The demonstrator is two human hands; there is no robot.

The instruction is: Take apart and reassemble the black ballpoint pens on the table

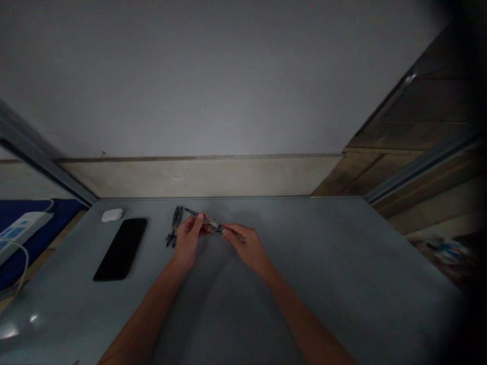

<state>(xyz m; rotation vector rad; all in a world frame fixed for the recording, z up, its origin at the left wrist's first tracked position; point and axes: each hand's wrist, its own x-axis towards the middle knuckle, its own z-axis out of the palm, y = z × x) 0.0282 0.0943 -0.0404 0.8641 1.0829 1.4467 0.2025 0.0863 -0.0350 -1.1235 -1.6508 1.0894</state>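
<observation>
A slim dark pen (213, 223) is held above the grey tabletop, slanting down from upper left to lower right. My left hand (189, 233) is closed around its left part, thumb on top. The fingertips of my right hand (244, 242) pinch its right end. Just left of my left hand, a few dark pens (175, 225) lie side by side on the table, pointing away from me. My left fingers partly hide the held pen's middle.
A black phone (120, 249) and a white earbud case (112, 215) lie on the left of the grey table (342, 263). Beyond the left edge is a white power strip (25, 230) with a cable. A wall (213, 177) backs the table, and metal posts (49, 167) rise at its far corners.
</observation>
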